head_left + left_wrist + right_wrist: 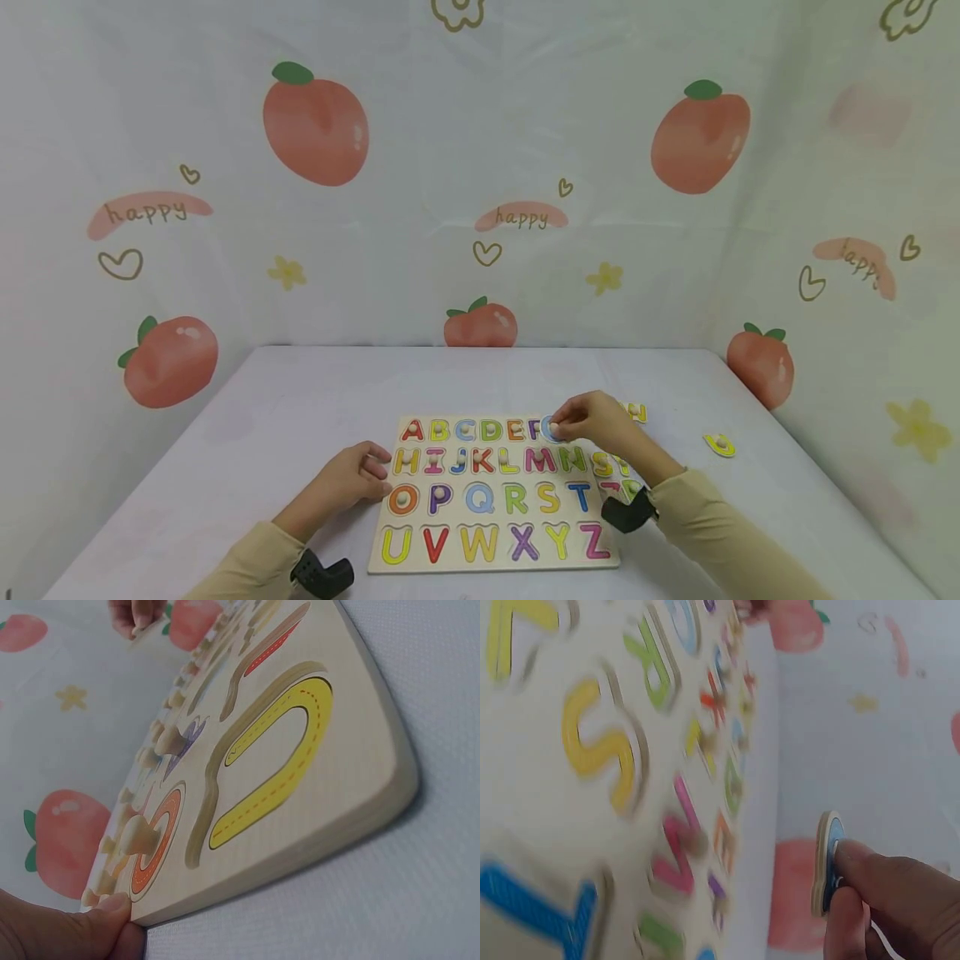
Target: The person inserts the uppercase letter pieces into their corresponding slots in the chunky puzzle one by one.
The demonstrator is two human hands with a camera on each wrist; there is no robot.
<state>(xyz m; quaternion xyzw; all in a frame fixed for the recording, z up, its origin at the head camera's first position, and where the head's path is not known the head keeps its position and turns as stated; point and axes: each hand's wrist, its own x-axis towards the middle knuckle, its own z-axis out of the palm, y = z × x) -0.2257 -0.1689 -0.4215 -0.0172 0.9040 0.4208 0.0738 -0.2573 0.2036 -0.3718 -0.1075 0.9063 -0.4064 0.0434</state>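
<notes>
My right hand [592, 418] pinches a blue letter piece [829, 859] between thumb and fingertips. In the head view it is over the top right of the wooden alphabet puzzle board [495, 562], beside the purple F; the hand hides part of the piece, so I cannot tell which letter it is. My left hand [348, 477] rests at the board's left edge, fingers loosely bent. In the left wrist view its thumb [112, 904] touches the edge near the orange O [161, 844]. Knobbed letters sit in the upper rows through P; recesses from Q to Z show printed letters.
Several loose letters lie right of the board, partly behind my right arm, among them a yellow S [602, 464] and a green one [632, 488]. A yellow U [720, 445] lies farther right. Another yellow letter [637, 412] is behind my right hand. Fruit-printed cloth [420, 275] stands behind the table.
</notes>
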